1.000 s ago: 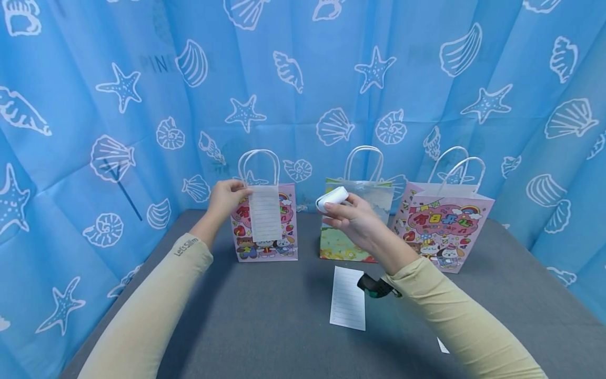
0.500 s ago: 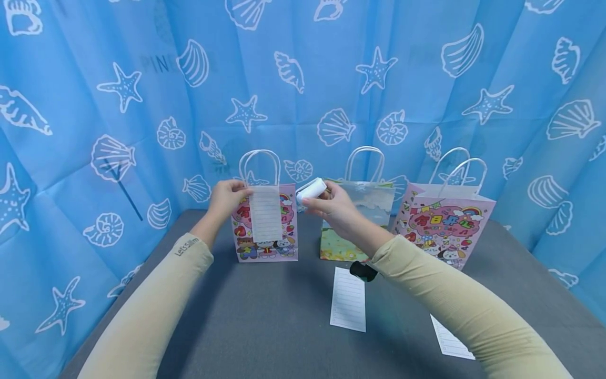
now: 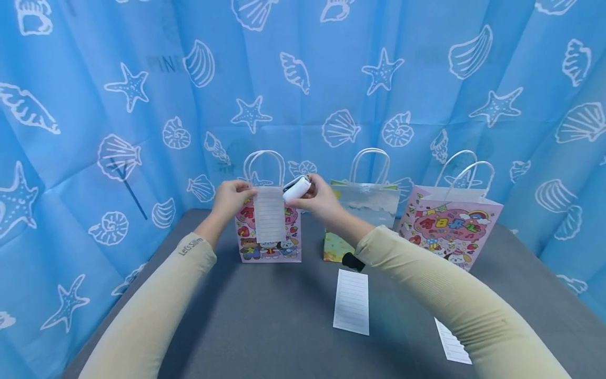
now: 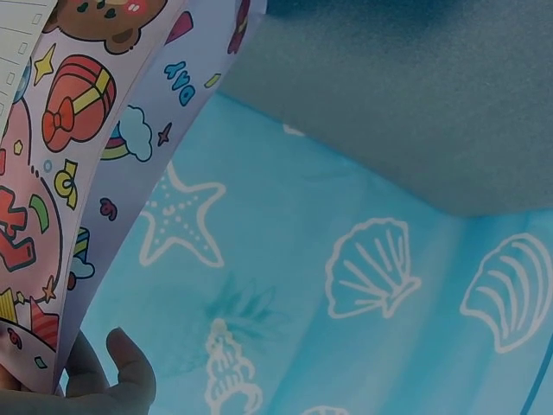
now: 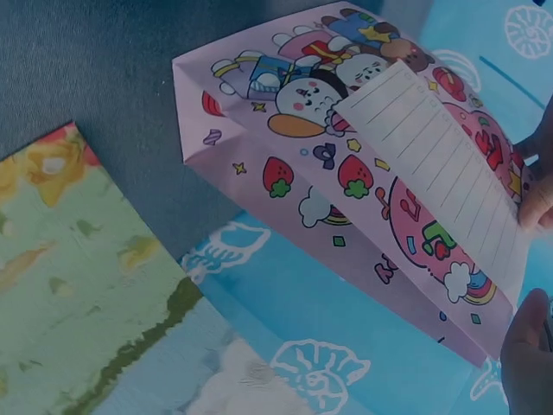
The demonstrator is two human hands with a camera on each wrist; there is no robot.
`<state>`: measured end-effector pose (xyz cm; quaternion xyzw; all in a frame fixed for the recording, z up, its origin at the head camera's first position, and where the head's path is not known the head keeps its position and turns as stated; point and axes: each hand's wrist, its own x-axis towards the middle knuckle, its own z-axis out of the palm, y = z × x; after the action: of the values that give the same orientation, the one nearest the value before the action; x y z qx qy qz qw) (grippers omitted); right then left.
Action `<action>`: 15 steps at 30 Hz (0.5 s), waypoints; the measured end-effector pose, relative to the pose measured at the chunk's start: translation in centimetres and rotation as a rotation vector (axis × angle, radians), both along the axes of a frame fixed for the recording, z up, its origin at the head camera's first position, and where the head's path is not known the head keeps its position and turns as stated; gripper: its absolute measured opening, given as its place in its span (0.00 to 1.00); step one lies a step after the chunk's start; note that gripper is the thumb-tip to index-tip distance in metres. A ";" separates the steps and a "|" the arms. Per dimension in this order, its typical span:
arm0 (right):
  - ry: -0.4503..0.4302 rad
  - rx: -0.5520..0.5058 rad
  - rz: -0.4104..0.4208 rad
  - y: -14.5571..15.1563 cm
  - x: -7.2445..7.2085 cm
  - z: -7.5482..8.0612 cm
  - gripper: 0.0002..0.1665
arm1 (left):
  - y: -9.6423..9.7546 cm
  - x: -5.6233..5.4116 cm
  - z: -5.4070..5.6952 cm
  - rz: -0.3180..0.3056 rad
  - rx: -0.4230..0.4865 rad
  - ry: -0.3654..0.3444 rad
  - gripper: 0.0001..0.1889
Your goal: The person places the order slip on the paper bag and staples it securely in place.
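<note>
Head view. Table (image 3: 255,316), dark grey: one pink bag (image 3: 271,252), upright, near the far edge, toward the far left corner. Lined slip (image 3: 270,216): against that bag's front, long axis upright, top end near the bag's rim. Left hand (image 3: 231,199): pinching the slip's upper left corner at the rim. Right hand (image 3: 323,199): gripping a white device (image 3: 298,190), apparently a small stapler, at the slip's upper right corner; long axis oblique, working end pointing left and slightly down, toward the slip. Contact with the paper: cannot tell. Also near the far edge: green bag (image 3: 374,202); second pink bag (image 3: 447,226), toward the far right corner. Flat on the table: loose slip (image 3: 351,302), in front of the green bag.

Left wrist view. Pink bag at left, inverted; the slip's checkbox margin in the upper corner; left-hand fingers at the bag's edge, one behind it.

Right wrist view. Slip lying diagonally along the bag's front; left fingers at its top end, right thumb nearby; device scarcely visible.

Risks, judged: a loosened left pinch could let the slip drop or skew; a bite too near the corner could miss the bag; a push from the device could tip the bag.
</note>
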<state>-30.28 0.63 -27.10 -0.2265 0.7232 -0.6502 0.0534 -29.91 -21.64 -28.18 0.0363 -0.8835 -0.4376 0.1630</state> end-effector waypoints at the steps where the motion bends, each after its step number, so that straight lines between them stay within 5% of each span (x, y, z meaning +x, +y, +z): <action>1: 0.015 0.014 0.000 -0.1 0.0 0.1 0.39 | 0.0 0.0 0.0 -0.001 -0.003 0.002 0.16; 15: 0.333 0.226 0.044 -2.8 -1.3 0.9 0.35 | 0.1 0.0 0.2 -0.001 -0.025 0.007 0.15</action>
<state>-31.63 -2.16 -26.16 -0.3391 0.7853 -0.5173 -0.0277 -29.93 -21.52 -28.00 0.0323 -0.8883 -0.4269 0.1663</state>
